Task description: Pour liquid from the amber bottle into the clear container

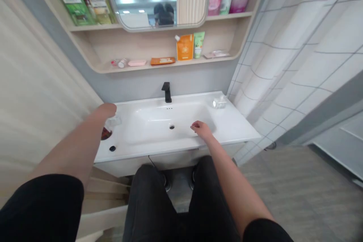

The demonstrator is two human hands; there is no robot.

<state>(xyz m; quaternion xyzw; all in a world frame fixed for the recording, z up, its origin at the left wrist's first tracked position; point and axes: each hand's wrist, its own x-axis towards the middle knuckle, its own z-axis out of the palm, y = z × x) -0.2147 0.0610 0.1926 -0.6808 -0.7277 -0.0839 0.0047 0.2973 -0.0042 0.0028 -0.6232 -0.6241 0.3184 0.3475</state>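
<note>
My left hand reaches to the left end of the white washbasin counter. It is right at a clear, see-through container; its fingers are hidden, so I cannot tell whether it grips this. Just below, partly behind my forearm, is a dark brown-red item. A small round black piece lies on the counter's front left. Over the right part of the basin hovers my right hand, its fingers loosely curled together, with nothing visible in them.
A black faucet stands behind the basin. On the counter's right is a clear bottle-like container. The shelf above bears an orange pouch, a green tube and a pink case. A white tiled-pattern curtain hangs at right.
</note>
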